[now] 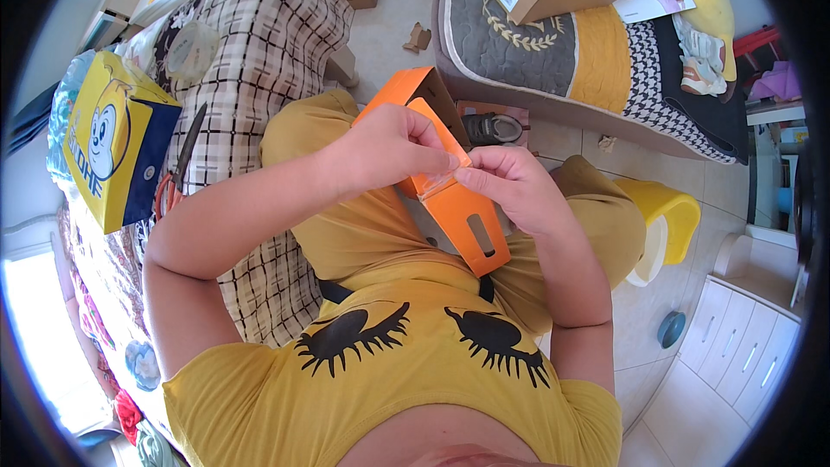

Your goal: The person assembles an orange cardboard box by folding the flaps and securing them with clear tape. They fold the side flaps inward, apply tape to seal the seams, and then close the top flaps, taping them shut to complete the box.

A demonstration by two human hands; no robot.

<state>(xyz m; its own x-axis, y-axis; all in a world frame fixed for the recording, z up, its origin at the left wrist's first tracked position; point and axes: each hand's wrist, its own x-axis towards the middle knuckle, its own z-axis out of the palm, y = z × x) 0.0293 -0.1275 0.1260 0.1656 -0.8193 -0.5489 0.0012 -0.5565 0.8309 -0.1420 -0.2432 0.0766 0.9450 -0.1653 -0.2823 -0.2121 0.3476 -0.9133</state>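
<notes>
An orange cardboard box (467, 223) stands tilted between my knees, with an oval hand slot in its near flap. My left hand (393, 149) pinches the box's upper edge, thumb and fingers closed near a corner fold. Right beside it, my right hand (512, 186) is closed with thumb and forefinger on the same corner. The two sets of fingertips almost meet. A shiny clear strip, looking like tape, shows on the orange card just below the fingertips. The inside of the box is mostly hidden by my hands and the flaps.
On the checked cloth at left lie scissors (177, 164) with red handles, a yellow and blue box (121, 138) and a clear tape roll (192, 50). A grey shoe (494, 129) is on the floor beyond the box. A yellow stool (670, 216) stands at right.
</notes>
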